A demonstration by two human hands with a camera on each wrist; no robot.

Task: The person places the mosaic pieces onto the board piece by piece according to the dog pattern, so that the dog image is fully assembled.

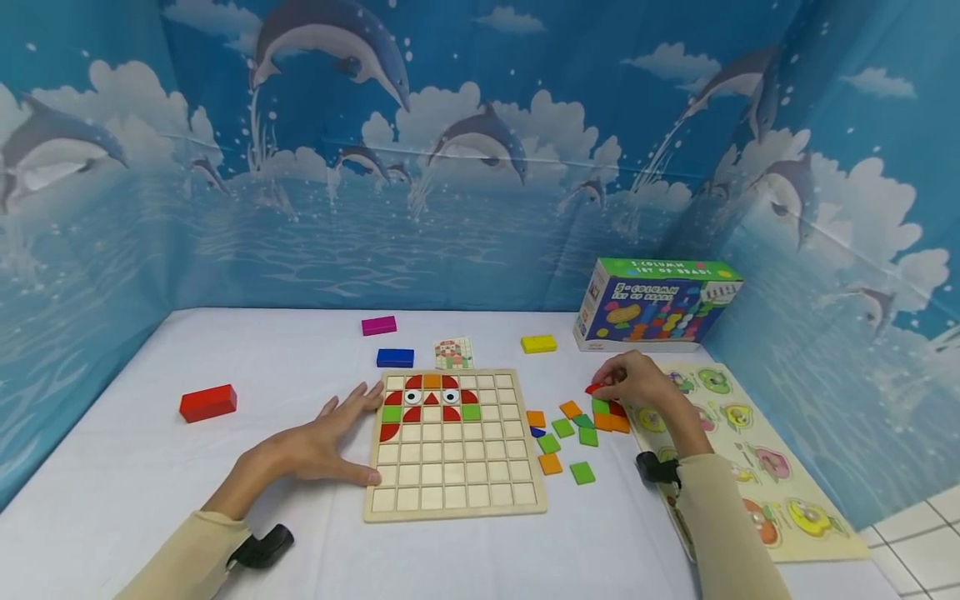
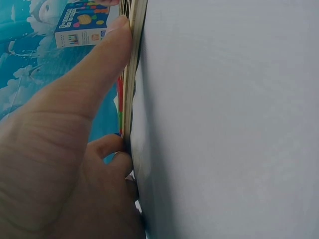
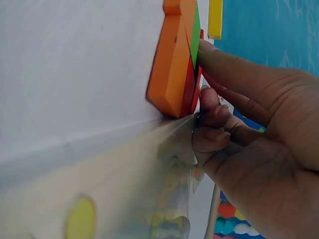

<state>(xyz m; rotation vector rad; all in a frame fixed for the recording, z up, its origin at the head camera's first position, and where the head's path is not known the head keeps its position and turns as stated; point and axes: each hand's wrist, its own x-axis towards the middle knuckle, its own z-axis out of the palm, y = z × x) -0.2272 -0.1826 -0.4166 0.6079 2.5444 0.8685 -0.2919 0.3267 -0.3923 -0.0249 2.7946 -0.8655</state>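
A wooden grid board [image 1: 450, 475] lies on the white table [image 1: 150, 467], its top rows filled with red, green and orange tiles around two eyes. My left hand [image 1: 366, 435] rests flat beside it, fingers straight, the thumb [image 2: 99, 64] pressing the board's left edge [image 2: 130, 74]. My right hand [image 1: 603, 389] reaches into the loose tiles right of the board and pinches a red tile [image 1: 594, 388]. In the right wrist view its fingertips [image 3: 209, 99] grip that thin red tile [image 3: 191, 87], which lies against an orange tile [image 3: 172, 69] and a green one [image 3: 195, 35].
Loose orange, green and blue tiles [image 1: 570, 433] lie right of the board. A peg puzzle [image 1: 750, 450] lies under my right forearm. A colourful box [image 1: 652, 304] stands at the back right. Red [image 1: 207, 402], blue [image 1: 395, 357], magenta [image 1: 378, 325] and yellow [image 1: 538, 343] blocks and a pattern card [image 1: 453, 353] lie around.
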